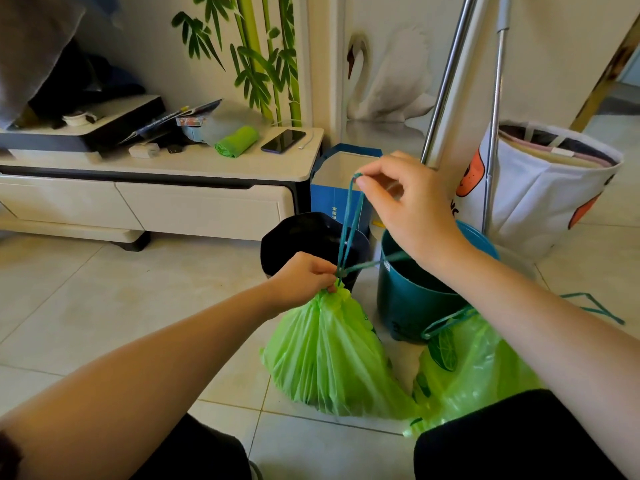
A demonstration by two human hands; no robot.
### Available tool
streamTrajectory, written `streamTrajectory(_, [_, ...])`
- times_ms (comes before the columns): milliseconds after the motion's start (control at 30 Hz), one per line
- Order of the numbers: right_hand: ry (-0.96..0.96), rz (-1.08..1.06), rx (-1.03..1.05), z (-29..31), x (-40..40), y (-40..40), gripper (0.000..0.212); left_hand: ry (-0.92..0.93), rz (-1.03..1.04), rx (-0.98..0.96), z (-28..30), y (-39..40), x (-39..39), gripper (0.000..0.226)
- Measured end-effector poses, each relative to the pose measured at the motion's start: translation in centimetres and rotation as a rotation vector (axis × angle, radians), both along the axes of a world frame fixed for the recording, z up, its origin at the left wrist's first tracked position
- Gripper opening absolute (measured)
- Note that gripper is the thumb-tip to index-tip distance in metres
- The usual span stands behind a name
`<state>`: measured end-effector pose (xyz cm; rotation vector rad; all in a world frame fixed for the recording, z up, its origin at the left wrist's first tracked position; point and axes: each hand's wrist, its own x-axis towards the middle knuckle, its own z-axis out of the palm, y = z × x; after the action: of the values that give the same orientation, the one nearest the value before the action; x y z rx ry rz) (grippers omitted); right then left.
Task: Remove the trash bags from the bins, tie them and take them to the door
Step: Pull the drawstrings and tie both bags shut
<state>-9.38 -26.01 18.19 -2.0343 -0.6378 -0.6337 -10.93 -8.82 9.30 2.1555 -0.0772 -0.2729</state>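
Observation:
A green trash bag (325, 355) sits on the tiled floor, its neck gathered tight. My left hand (301, 277) pinches that neck at the knot. My right hand (412, 209) holds the bag's teal drawstring (349, 223) pulled taut upward, fingers closed on the loop's top. A second green trash bag (474, 368) lies to the right, partly behind my right forearm, its drawstring loose. Behind the bags stand a black bin (304, 237) and a teal bin (412, 299), both without liners.
A low white TV cabinet (166, 202) holds a roll of green bags (237, 140) and a phone (283, 140). A blue paper bag (332, 188), two mop poles (446, 77) and a white laundry basket (547, 188) crowd the wall behind.

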Motion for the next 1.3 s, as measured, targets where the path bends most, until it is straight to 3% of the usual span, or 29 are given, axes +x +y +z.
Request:
streamTrajectory(200, [0.128, 0.031, 0.134, -0.4, 0.3, 0.1, 0.014, -0.039, -0.183, 0.103, -0.4, -0.6, -0.3, 0.021])
streamTrajectory(333, [0.210, 0.089, 0.180, -0.9, 0.7, 0.2, 0.015, -0.021, -0.129, 0.034, -0.3, -0.6, -0.3, 0.025])
streamTrajectory(400, [0.297, 0.102, 0.156, -1.5, 0.9, 0.3, 0.025, -0.015, -0.134, -0.003, 0.1, -0.6, -0.4, 0.031])
streamTrajectory(467, [0.409, 0.096, 0.039, -2.4, 1.0, 0.3, 0.033, -0.006, -0.132, -0.032, 0.5, -0.4, -0.4, 0.036])
streamTrajectory(600, [0.539, 0.112, -0.414, -4.7, 0.9, 0.1, 0.024, -0.033, -0.128, -0.017, 0.8, 0.2, -0.1, 0.039])
streamTrajectory(767, [0.596, 0.171, -0.672, -5.2, 0.8, -0.2, 0.036, -0.021, -0.069, -0.053, 1.3, 1.2, 0.3, 0.035])
streamTrajectory(967, [0.732, 0.236, -0.649, -5.2, 1.1, -0.7, 0.037, 0.041, -0.052, -0.131, 1.6, 2.3, 0.4, 0.027])
streamTrajectory(1033, [0.823, 0.296, -0.714, -6.1, 0.8, -1.0, 0.033, -0.010, -0.109, -0.056, 1.6, 2.6, 0.5, 0.026])
streamTrajectory(1100, [0.764, 0.295, -0.718, -6.9, 1.0, -1.2, 0.024, -0.030, -0.188, 0.020, 1.7, 3.0, 0.5, 0.024])
streamTrajectory(1167, [0.731, 0.297, -0.558, -7.3, 1.2, -1.0, 0.012, -0.030, -0.237, 0.051, 1.9, 3.4, 0.5, 0.021])
streamTrajectory(1233, [0.838, 0.375, -0.359, -7.8, 1.3, -0.4, 0.023, -0.038, -0.251, 0.065, 2.1, 3.6, 0.5, 0.020])
streamTrajectory(1300, [0.916, 0.448, -0.331, -8.5, 1.1, 0.5, 0.029, -0.068, -0.261, 0.075, 2.1, 3.9, 0.6, 0.017])
